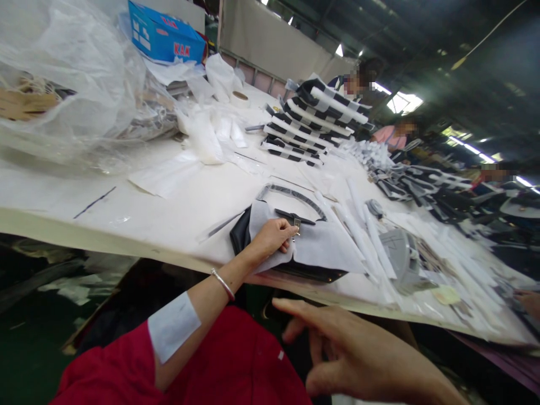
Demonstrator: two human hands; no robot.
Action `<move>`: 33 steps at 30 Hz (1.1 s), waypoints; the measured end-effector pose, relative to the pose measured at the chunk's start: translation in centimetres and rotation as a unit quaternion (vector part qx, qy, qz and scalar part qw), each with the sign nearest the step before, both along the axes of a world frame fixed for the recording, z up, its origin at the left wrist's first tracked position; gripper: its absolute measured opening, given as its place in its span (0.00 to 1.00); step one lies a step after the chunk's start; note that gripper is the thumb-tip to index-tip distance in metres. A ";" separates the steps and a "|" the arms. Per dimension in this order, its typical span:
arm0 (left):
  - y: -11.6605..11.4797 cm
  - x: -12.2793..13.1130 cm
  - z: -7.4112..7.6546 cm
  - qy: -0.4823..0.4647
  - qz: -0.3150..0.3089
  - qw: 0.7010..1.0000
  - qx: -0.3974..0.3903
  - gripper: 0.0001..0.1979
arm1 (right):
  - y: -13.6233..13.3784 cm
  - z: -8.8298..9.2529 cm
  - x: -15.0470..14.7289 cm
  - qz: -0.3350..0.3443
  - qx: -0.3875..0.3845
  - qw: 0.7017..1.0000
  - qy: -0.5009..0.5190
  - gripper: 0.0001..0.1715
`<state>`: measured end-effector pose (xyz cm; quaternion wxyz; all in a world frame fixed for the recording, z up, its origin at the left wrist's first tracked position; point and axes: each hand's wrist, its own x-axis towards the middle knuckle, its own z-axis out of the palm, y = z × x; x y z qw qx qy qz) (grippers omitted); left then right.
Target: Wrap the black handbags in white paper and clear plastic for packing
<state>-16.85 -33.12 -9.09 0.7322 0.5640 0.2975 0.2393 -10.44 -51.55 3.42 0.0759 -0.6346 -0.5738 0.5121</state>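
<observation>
A black handbag (240, 232) lies near the table's front edge, its front covered by a white sheet (327, 242). Its wrapped handle (295, 194) arches up toward the back. My left hand (274, 237) is closed, thumb and fingers pinching at the small metal clasp (297, 225) below a dark strap. A bracelet (223, 284) circles the left wrist, and a pale patch (174, 326) is on the forearm. My right hand (333, 343) hovers in front of the table edge, below the bag, its fingers apart and holding nothing.
Plastic bags (84, 84) and a blue box (166, 36) occupy the back left. Stacked black-and-white bag pieces (312, 121) stand behind the handbag. White strips (367, 236) and a grey round object (399, 256) lie to its right. Other people are in the background.
</observation>
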 end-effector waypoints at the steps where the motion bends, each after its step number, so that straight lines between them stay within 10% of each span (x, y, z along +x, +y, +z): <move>1: 0.0 0.0 0.0 -0.001 -0.001 1.000 0.000 0.13 | -0.2 0.3 0.1 -0.015 -0.013 1.000 0.004 0.33; 3: 0.0 0.0 -0.1 -0.005 -0.003 1.000 0.002 0.13 | 0.0 1.0 0.3 -0.062 0.026 0.998 -0.017 0.17; 9: -0.1 -0.2 0.2 0.004 -0.008 1.000 0.018 0.13 | 4.0 1.8 2.8 -0.100 0.356 0.913 -0.174 0.23; 19: 0.2 -0.5 0.6 0.063 -0.076 0.982 0.159 0.13 | 8.3 -9.0 8.0 -0.069 0.398 0.893 -0.200 0.24; 26: -0.7 -3.3 2.3 0.131 -0.111 0.800 0.576 0.11 | 7.1 -10.9 7.7 -0.091 0.431 0.885 -0.149 0.25; 33: -2.8 -6.1 1.2 0.168 -0.163 0.704 0.671 0.18 | 7.0 -11.8 7.2 -0.104 0.445 0.876 -0.154 0.22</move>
